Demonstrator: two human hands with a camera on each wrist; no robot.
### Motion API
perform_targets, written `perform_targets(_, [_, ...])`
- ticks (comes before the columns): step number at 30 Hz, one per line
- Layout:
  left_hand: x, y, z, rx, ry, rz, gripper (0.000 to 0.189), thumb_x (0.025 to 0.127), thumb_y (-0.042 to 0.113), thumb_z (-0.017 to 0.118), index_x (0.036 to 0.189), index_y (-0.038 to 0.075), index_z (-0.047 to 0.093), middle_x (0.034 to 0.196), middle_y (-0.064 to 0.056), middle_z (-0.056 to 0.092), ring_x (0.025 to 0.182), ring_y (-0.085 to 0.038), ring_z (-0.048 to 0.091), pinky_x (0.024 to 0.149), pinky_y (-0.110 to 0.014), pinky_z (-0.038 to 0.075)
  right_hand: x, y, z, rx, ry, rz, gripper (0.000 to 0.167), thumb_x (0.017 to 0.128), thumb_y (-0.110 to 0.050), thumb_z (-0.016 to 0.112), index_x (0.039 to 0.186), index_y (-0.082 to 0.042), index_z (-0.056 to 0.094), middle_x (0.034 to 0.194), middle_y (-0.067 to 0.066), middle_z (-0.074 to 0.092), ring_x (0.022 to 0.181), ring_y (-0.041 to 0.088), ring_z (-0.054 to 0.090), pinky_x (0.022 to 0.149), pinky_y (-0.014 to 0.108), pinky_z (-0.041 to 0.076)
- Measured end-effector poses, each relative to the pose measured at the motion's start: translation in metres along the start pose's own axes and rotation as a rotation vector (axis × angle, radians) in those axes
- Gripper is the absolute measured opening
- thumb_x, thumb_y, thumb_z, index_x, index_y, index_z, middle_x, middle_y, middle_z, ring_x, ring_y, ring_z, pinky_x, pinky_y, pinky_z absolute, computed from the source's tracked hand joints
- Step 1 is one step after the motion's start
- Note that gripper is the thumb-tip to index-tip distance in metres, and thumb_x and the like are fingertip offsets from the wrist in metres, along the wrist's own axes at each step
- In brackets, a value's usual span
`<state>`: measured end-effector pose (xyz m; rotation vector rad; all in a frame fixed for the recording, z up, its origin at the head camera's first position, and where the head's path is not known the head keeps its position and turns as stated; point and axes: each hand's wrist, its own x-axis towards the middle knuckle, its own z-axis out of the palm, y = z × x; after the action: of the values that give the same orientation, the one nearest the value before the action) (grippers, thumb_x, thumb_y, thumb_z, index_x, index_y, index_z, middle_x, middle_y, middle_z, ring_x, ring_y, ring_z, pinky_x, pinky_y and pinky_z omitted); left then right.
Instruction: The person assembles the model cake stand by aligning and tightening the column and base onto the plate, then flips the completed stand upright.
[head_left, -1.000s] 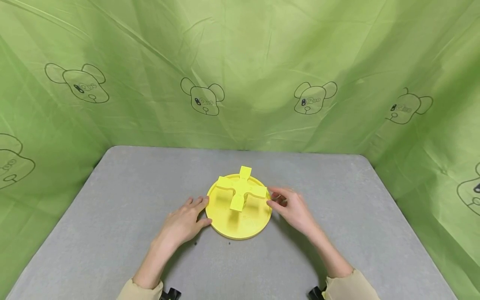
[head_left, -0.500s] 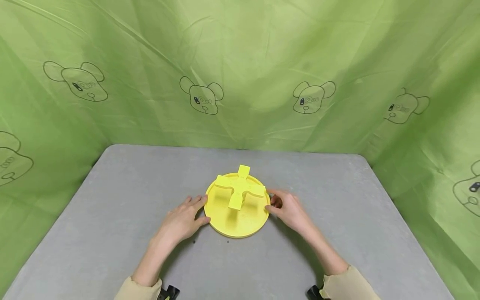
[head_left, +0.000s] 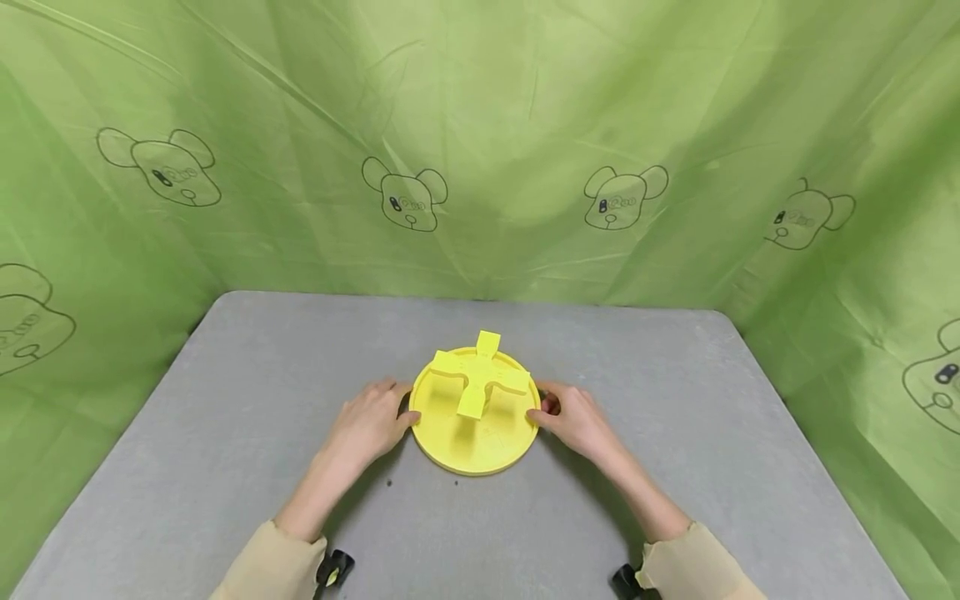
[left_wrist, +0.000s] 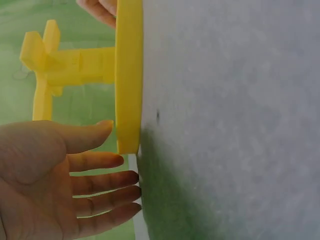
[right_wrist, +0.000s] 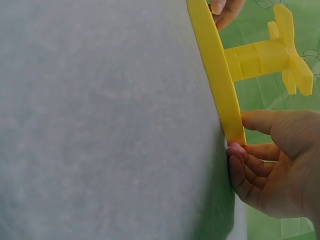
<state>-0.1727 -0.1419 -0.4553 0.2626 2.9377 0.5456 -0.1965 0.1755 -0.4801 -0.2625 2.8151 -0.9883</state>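
A yellow round tray (head_left: 453,446) with a low rim lies on the grey table. From its middle rises a short yellow post (left_wrist: 90,65), topped by a four-armed yellow cross piece (head_left: 480,377). At the tray's left edge is my left hand (head_left: 366,423), its thumb at the rim. The left wrist view shows that hand's fingers fairly straight, close to the edge and the tabletop. On the opposite side my right hand (right_wrist: 285,165) pinches the rim, thumb on top and curled fingers against the outer edge near the tabletop.
Grey tabletop (head_left: 637,358) surrounds the tray, with two small dark specks in front of it. A green curtain (head_left: 480,100) with drawn bear faces hangs behind and along both sides of the table.
My left hand has shifted slightly away from me along the rim, its fingers now lower at the edge. My right fingers have closed in on the right rim. The tray has barely moved.
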Motion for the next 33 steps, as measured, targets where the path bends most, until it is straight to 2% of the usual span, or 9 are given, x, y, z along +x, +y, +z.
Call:
perform_targets(3, [0.006,-0.001,0.002,-0.008,0.007,-0.011,0.051,0.098,0.031,0.071,0.139,0.004,0.061,0.138,-0.021,0.062,0.126,-0.043,0.061,0.096,-0.064,0.053,0.0,0.0,0.001,-0.01,-0.007,0.015,0.041,0.09,-0.024,0.077,0.127,-0.009,0.069,0.073,-0.003,0.062,0.061,0.009,0.05,0.054,0.021,0.038])
perform_targets(7, [0.014,-0.003,0.003,-0.016,0.002,-0.017,0.038,0.096,0.031,0.072,0.123,0.004,0.067,0.119,-0.017,0.066,0.106,-0.035,0.065,0.085,-0.056,0.056,0.001,-0.001,0.002,-0.022,-0.009,0.034,0.048,0.091,-0.025,0.077,0.134,-0.007,0.067,0.069,-0.004,0.061,0.056,0.008,0.048,0.05,0.022,0.037])
perform_targets(10, [0.019,-0.005,0.003,-0.013,-0.019,-0.023,0.029,0.096,0.032,0.072,0.11,0.006,0.069,0.106,-0.012,0.065,0.092,-0.028,0.063,0.076,-0.049,0.055,0.001,-0.002,0.003,-0.025,-0.005,0.037,0.049,0.091,-0.024,0.076,0.135,-0.005,0.066,0.068,-0.003,0.062,0.055,0.009,0.048,0.05,0.023,0.038])
perform_targets(14, [0.023,-0.005,0.004,-0.011,-0.048,-0.037,0.024,0.097,0.032,0.07,0.101,0.008,0.066,0.095,-0.008,0.064,0.081,-0.024,0.059,0.069,-0.043,0.051,0.001,-0.002,0.004,-0.018,-0.002,0.043,0.049,0.09,-0.023,0.075,0.134,-0.004,0.066,0.068,-0.003,0.063,0.054,0.009,0.049,0.05,0.024,0.039])
perform_targets(19, [0.025,-0.004,0.005,0.005,-0.065,-0.042,0.022,0.098,0.03,0.065,0.093,0.009,0.062,0.085,-0.006,0.061,0.076,-0.023,0.056,0.066,-0.042,0.049,0.002,0.0,0.005,-0.017,0.012,0.046,0.047,0.09,-0.021,0.074,0.133,-0.004,0.066,0.07,-0.002,0.063,0.055,0.009,0.05,0.05,0.024,0.039])
perform_targets(26, [0.028,-0.001,0.006,0.019,-0.083,-0.051,0.021,0.098,0.025,0.059,0.098,0.005,0.064,0.092,-0.011,0.066,0.083,-0.027,0.062,0.073,-0.05,0.054,0.004,0.0,0.005,-0.054,0.046,0.024,0.045,0.086,-0.015,0.07,0.129,-0.005,0.068,0.07,-0.002,0.061,0.057,0.01,0.049,0.051,0.023,0.037])
perform_targets(29, [0.03,0.0,0.006,0.021,-0.09,-0.055,0.018,0.095,0.021,0.057,0.098,0.005,0.063,0.092,-0.011,0.066,0.081,-0.026,0.06,0.072,-0.05,0.054,0.005,0.001,0.005,-0.068,0.056,0.017,0.044,0.085,-0.013,0.069,0.128,-0.006,0.068,0.071,-0.001,0.061,0.058,0.01,0.049,0.052,0.023,0.037])
perform_targets(33, [0.032,0.0,0.007,0.003,-0.077,-0.055,0.012,0.091,0.019,0.059,0.09,0.007,0.062,0.084,-0.009,0.062,0.075,-0.025,0.055,0.065,-0.044,0.05,0.006,0.001,0.005,-0.072,0.058,0.011,0.043,0.086,-0.011,0.069,0.128,-0.005,0.068,0.07,-0.001,0.061,0.058,0.01,0.049,0.052,0.023,0.037])
